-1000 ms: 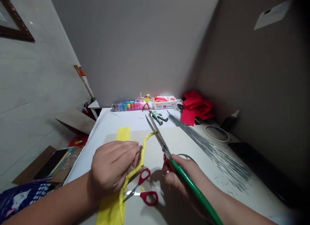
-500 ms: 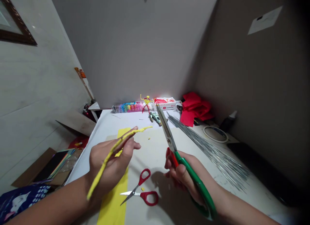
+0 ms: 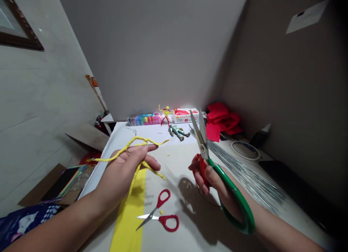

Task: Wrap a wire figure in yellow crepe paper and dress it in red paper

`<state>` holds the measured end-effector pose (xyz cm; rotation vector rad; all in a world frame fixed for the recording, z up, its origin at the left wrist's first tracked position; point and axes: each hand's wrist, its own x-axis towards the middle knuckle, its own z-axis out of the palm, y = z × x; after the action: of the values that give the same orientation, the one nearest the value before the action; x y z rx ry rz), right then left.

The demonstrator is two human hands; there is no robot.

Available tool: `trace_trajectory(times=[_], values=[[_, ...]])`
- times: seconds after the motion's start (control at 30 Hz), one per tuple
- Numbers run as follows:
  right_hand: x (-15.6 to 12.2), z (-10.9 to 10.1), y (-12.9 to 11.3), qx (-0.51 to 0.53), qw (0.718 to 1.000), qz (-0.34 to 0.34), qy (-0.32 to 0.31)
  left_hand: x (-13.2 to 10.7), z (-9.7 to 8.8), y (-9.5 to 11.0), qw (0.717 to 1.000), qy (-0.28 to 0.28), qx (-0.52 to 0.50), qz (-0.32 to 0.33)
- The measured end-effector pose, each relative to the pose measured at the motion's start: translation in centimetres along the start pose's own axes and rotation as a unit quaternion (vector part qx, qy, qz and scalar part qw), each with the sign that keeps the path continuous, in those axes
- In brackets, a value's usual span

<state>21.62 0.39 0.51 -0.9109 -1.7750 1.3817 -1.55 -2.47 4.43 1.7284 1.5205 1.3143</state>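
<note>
Pinched in my left hand (image 3: 136, 163) is a yellow-wrapped wire figure (image 3: 125, 147), its bent limbs sticking out above and below the fingers. A thin bare wire loop shows at its top. My right hand (image 3: 214, 179) grips large scissors (image 3: 205, 150) with green and red handles, blades parted and pointing up, apart from the wire figure. Small red-handled scissors (image 3: 168, 223) lie spread on the table between my hands. Beneath my left hand runs a strip of yellow paper (image 3: 127, 223). Tiny yellow scraps (image 3: 161, 212) lie by the small scissors.
At the back stand a yellow-and-red wire figure (image 3: 166, 114), a pack of coloured clay (image 3: 144, 119) and a white-and-red packet (image 3: 186, 115). A silver toy figure (image 3: 178, 132) lies before them. To the right are red cloth (image 3: 223, 121), a wire bundle (image 3: 239, 165) and a tape roll (image 3: 245, 150).
My left hand has turned the yellow wire figure, so its separate limbs and top loop now show. The large scissors have moved slightly right, and their blades have opened.
</note>
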Motion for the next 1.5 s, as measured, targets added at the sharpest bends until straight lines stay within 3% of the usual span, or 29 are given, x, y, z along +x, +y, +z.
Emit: trace_trajectory(times=[0.07, 0.17, 0.23, 0.37, 0.47, 0.6, 0.67, 0.77, 0.93, 1.0, 1.2, 1.3, 1.5], values=[[0.3, -0.5, 0.1, -0.015, 1.0, -0.008, 0.016, 0.0, 0.1, 0.1, 0.998, -0.036, -0.05, -0.032], [0.8, -1.4, 0.8, -0.02, 0.999, -0.017, 0.029, -0.2, 0.3, 0.2, 0.975, -0.144, -0.144, -0.089], [1.1, -1.9, 1.3, 0.002, 1.0, -0.02, 0.023, -0.4, 0.4, 0.3, 0.933, -0.231, -0.223, -0.161], [1.0, -1.9, 1.4, 0.056, 0.998, -0.02, 0.014, -0.8, 0.9, 0.3, 0.824, -0.362, -0.33, -0.285], [0.5, -1.1, 0.9, 0.126, 0.991, -0.028, 0.018, -1.1, 1.5, 0.0, 0.765, -0.423, -0.366, -0.319], [-0.4, 0.5, 0.1, 0.203, 0.978, -0.038, -0.006, -1.4, 2.8, -0.8, 0.719, -0.505, -0.336, -0.34], [-0.8, 1.2, -0.2, 0.184, 0.982, -0.038, -0.025, -1.6, 3.5, -1.3, 0.711, -0.517, -0.316, -0.355], [-1.3, 2.1, -0.4, 0.117, 0.993, -0.023, -0.002, -1.9, 4.4, -1.6, 0.722, -0.503, -0.293, -0.375], [-1.4, 2.6, -0.2, 0.076, 0.996, 0.002, 0.053, -1.8, 4.7, -1.1, 0.79, -0.4, -0.294, -0.36], [-1.3, 2.5, -0.1, 0.066, 0.995, 0.011, 0.07, -1.7, 4.7, -1.1, 0.805, -0.359, -0.305, -0.361], [-1.0, 1.7, 0.1, 0.072, 0.996, 0.009, 0.058, -1.3, 4.4, -1.7, 0.836, -0.347, -0.294, -0.307], [-0.7, 0.6, 0.2, 0.038, 0.999, -0.022, 0.018, -1.3, 4.0, -1.4, 0.814, -0.36, -0.338, -0.307], [-0.2, -1.8, 1.1, -0.091, 0.99, -0.036, -0.1, -1.5, 2.5, -0.8, 0.737, -0.467, -0.396, -0.287]])
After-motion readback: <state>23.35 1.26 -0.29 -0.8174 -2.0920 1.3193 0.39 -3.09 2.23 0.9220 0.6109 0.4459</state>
